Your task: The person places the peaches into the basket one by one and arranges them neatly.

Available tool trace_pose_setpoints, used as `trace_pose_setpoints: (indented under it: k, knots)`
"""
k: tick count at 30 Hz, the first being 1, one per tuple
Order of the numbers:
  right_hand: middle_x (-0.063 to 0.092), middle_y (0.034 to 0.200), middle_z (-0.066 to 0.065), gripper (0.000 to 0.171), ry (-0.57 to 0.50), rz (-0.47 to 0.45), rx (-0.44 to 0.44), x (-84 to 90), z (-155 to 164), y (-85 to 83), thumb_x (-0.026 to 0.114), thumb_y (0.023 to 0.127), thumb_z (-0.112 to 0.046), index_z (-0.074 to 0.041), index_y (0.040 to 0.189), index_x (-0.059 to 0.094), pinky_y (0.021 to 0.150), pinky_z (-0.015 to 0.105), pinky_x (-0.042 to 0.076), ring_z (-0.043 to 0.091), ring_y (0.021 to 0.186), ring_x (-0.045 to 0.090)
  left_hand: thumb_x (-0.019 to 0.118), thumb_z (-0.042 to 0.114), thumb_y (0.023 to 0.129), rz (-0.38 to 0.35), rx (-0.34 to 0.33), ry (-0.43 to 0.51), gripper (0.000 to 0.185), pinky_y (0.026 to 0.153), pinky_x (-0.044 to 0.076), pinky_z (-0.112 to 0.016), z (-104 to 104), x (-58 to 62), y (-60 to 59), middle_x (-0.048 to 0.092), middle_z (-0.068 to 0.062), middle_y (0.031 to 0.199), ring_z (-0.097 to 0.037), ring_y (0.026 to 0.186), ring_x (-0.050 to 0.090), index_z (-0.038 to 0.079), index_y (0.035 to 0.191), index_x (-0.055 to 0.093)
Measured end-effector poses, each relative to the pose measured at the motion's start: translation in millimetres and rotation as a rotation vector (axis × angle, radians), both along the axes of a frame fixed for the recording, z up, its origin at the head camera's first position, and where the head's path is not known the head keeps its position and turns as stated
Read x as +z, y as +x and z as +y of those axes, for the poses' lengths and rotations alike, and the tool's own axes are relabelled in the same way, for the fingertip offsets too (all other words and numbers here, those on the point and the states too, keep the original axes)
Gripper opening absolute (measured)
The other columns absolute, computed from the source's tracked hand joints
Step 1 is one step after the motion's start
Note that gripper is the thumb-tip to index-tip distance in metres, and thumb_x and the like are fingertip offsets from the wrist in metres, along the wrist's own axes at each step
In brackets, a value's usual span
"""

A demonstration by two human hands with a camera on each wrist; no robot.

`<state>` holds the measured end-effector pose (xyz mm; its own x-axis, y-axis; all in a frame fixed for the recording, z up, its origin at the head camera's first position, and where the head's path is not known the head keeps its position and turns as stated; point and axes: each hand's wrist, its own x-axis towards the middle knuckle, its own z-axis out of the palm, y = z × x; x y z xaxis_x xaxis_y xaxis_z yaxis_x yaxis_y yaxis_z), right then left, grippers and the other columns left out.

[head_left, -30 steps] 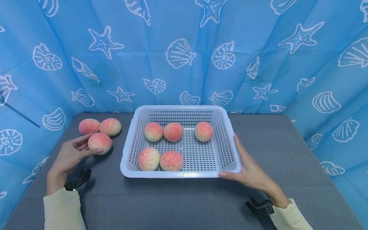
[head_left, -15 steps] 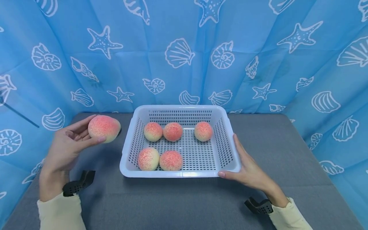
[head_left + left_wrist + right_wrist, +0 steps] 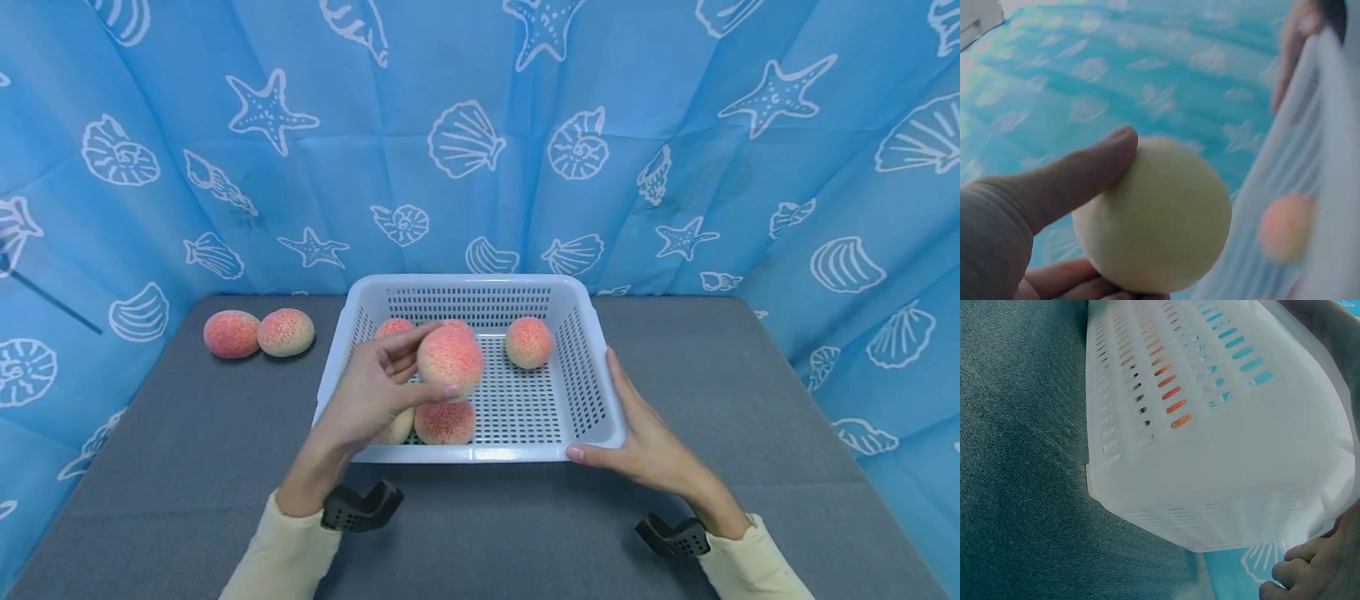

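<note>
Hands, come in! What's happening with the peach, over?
Left hand holds peach above white basket. Right hand rests flat against basket's side. Nothing in the way.

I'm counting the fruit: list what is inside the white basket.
In the white basket, three peaches show fully or partly: back right, front, back left. The left hand and its held peach cover others.

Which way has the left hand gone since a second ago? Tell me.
Yes, it moved. The left hand carried its peach rightward from the two table peaches to above the basket.
</note>
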<state>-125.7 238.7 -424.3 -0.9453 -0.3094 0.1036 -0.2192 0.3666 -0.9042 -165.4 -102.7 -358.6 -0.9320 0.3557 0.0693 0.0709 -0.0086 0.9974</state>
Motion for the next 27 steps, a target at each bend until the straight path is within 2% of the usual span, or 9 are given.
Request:
trace_pose_setpoints:
  k: [3, 8, 11, 14, 16, 20, 27]
  knots:
    - [0.013, 0.166, 0.021, 0.132, -0.001, 0.002, -0.002, -0.1, 0, 0.2, 0.091, 0.076, -0.012, -0.03, 0.164, -0.006, 0.078, 0.037, 0.061, 0.053, 0.121, 0.055, 0.087, 0.003, 0.078, 0.002, -0.012, -0.005, 0.081, 0.105, 0.045, -0.035, 29, -8.7, -0.3, 0.049, -0.014, 0.151, -0.023, 0.136, 0.05, 0.002, 0.149, 0.048]
    - [0.014, 0.165, 0.021, 0.131, -0.007, 0.005, 0.002, 0.8, 0, 0.4, 0.09, 0.077, -0.012, -0.03, 0.164, -0.005, 0.077, 0.038, 0.061, 0.053, 0.12, 0.056, 0.088, 0.008, 0.079, 0.07, -0.001, -0.075, 0.078, 0.111, 0.041, -0.037, 69, -22.1, 0.2, 0.054, -0.012, 0.147, -0.02, 0.136, 0.05, 0.002, 0.147, 0.051]
    - [0.013, 0.166, 0.02, 0.13, -0.009, 0.004, 0.003, 1.1, 0, 0.4, 0.09, 0.077, -0.012, -0.03, 0.164, -0.005, 0.077, 0.038, 0.061, 0.053, 0.12, 0.056, 0.088, 0.012, 0.079, 0.106, -0.011, -0.144, 0.072, 0.107, 0.047, -0.037, 87, -28.8, -0.7, 0.063, -0.007, 0.136, -0.016, 0.124, 0.06, 0.004, 0.143, 0.057]
    - [0.011, 0.167, 0.019, 0.13, -0.014, -0.005, 0.008, 1.2, -1, 0.0, 0.089, 0.078, -0.01, -0.03, 0.164, -0.006, 0.078, 0.039, 0.061, 0.054, 0.121, 0.054, 0.089, 0.014, 0.078, 0.122, -0.012, -0.233, 0.065, 0.096, 0.054, -0.036, 100, -31.9, -0.6, 0.07, -0.005, 0.122, -0.016, 0.104, 0.066, 0.004, 0.136, 0.063]
    - [0.01, 0.167, 0.018, 0.129, -0.016, -0.007, 0.012, 1.4, -1, -0.3, 0.088, 0.078, -0.008, -0.03, 0.164, -0.006, 0.079, 0.04, 0.061, 0.055, 0.123, 0.053, 0.089, 0.015, 0.078, 0.125, -0.007, -0.319, 0.062, 0.09, 0.056, -0.037, 107, -31.7, 0.3, 0.07, -0.004, 0.116, -0.017, 0.096, 0.065, 0.004, 0.133, 0.065]
    - [0.009, 0.168, 0.017, 0.128, -0.009, 0.004, 0.012, 1.6, 0, -0.5, 0.088, 0.079, -0.01, -0.029, 0.164, -0.005, 0.081, 0.044, 0.06, 0.054, 0.126, 0.05, 0.09, 0.013, 0.077, 0.137, -0.005, -0.465, 0.066, 0.089, 0.055, -0.042, 119, -31.0, 1.9, 0.067, -0.008, 0.118, -0.022, 0.097, 0.063, 0.004, 0.136, 0.061]
    - [0.006, 0.169, 0.015, 0.128, 0.02, 0.022, 0.001, -0.1, 3, -0.5, 0.089, 0.079, -0.015, -0.028, 0.164, -0.006, 0.084, 0.048, 0.059, 0.053, 0.131, 0.046, 0.091, 0.01, 0.075, 0.169, -0.104, -0.572, 0.059, 0.082, 0.052, -0.036, 132, -31.7, -1.4, 0.067, -0.009, 0.113, -0.02, 0.093, 0.061, 0.001, 0.128, 0.064]
